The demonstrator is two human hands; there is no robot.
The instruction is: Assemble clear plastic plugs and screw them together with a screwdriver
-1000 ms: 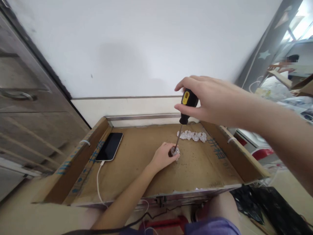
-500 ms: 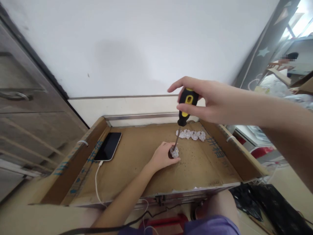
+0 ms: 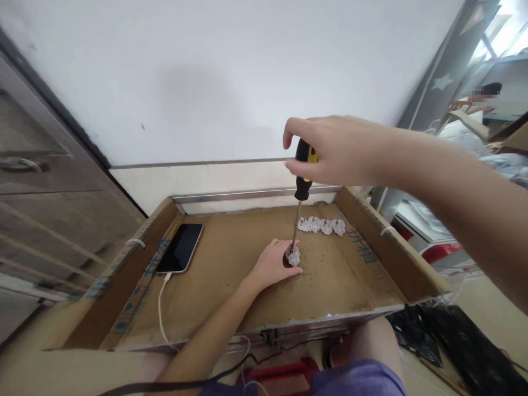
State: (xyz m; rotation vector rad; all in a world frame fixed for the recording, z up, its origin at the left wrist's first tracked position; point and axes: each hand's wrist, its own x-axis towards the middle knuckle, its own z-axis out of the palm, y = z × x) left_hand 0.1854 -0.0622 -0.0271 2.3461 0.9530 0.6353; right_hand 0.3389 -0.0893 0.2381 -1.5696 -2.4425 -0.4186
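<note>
My right hand (image 3: 334,149) is wrapped round the black and yellow handle of a screwdriver (image 3: 302,176), held nearly upright. Its metal shaft points down into a small clear plastic part (image 3: 293,256). My left hand (image 3: 273,264) pinches that part against the brown cardboard work surface (image 3: 231,275). A row of several similar clear plastic parts (image 3: 322,225) lies just behind, toward the back right.
A black phone (image 3: 180,248) with a white cable (image 3: 160,313) lies at the left of the cardboard tray. Raised cardboard walls (image 3: 383,247) edge both sides. Grey drawers (image 3: 45,203) stand at left, a white wall behind. Black items (image 3: 454,346) lie on the floor at right.
My right hand has closed its fingers over the screwdriver handle and turned it, with the shaft standing more upright. The left hand stays on the part.
</note>
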